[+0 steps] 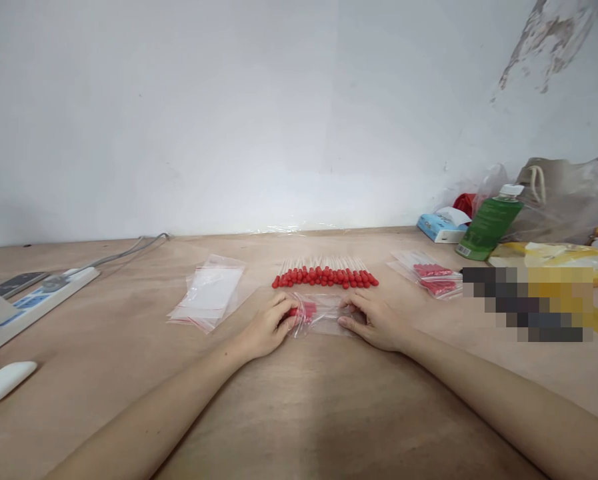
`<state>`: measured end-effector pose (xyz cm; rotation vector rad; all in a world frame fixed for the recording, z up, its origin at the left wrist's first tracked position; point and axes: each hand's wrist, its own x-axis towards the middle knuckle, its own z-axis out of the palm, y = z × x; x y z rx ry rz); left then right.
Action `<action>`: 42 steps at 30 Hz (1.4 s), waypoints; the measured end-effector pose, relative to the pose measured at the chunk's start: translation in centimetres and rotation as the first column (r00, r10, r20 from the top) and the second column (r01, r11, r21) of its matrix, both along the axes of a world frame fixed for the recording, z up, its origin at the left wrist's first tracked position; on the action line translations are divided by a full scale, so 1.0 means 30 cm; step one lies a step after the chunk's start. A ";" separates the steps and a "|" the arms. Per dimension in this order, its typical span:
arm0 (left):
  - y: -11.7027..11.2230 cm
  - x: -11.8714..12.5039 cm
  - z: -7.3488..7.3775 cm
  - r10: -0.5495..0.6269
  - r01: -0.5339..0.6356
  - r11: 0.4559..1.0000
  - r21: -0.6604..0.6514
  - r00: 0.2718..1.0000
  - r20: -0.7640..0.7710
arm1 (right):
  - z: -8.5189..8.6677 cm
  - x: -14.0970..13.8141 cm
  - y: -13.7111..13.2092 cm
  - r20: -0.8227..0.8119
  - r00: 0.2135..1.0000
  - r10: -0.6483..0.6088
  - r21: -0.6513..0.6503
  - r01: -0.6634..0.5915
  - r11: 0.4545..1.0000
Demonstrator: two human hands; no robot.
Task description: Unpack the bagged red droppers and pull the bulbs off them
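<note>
Between my two hands a clear plastic zip bag [326,325] lies flat on the table, with red pieces [307,311] showing in its left end. My left hand [269,328] pinches that end between thumb and fingers. The opposite end is gripped by my right hand [379,321], its thumb and fingers closed on the plastic. Just beyond the bag, a row of red-tipped wooden sticks [326,275] lies with the red heads toward me. To the left is a stack of flat clear bags [209,291]. Bags with red pieces inside [436,280] lie on the right.
A white power strip [79,281], a dark phone [19,284] and a white rounded device [9,383] occupy the left side. At the back right stand a blue tissue pack [439,228] and a tilted green bottle [491,227], near plastic bags. A wall [229,120] rises behind.
</note>
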<state>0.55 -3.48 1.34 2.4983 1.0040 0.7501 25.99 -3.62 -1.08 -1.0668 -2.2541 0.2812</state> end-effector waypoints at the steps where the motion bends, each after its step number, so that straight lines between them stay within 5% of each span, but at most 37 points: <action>1: 0.001 -0.004 0.000 0.008 -0.008 1.000 0.005 1.000 0.010 | -0.001 0.000 0.000 0.000 1.000 0.000 0.002 0.000 1.000; 12: 0.009 -0.016 -0.006 -0.086 0.094 0.991 -0.095 0.992 0.089 | 0.003 -0.001 -0.005 0.011 1.000 -0.007 0.002 0.007 1.000; 20: 0.020 -0.046 0.052 -0.127 0.127 0.992 -0.002 0.992 -0.002 | -0.003 0.003 -0.001 -0.002 1.000 -0.012 0.005 0.012 1.000; 27: 0.026 -0.061 0.035 -0.080 0.082 0.995 0.048 0.996 -0.047 | 0.002 0.002 -0.003 0.001 1.000 -0.005 -0.008 0.005 1.000; 31: 0.065 -0.090 0.044 -0.081 0.092 0.990 -0.103 0.991 0.105 | 0.007 0.002 -0.006 0.000 1.000 -0.013 -0.019 0.013 1.000; 34: 0.102 -0.160 0.105 -0.075 0.119 0.951 -0.286 0.984 0.162 | 0.007 0.002 -0.007 -0.001 1.000 -0.022 -0.030 0.022 0.999; 39: 0.137 -0.317 0.239 0.215 -0.126 0.908 -0.400 0.959 0.187 | 0.001 0.002 -0.002 0.000 1.000 -0.011 -0.029 0.011 1.000; 42: 0.145 -0.334 0.244 0.451 -0.344 0.876 -0.339 0.833 0.321 | -0.001 0.002 -0.001 0.002 1.000 -0.010 -0.026 0.010 1.000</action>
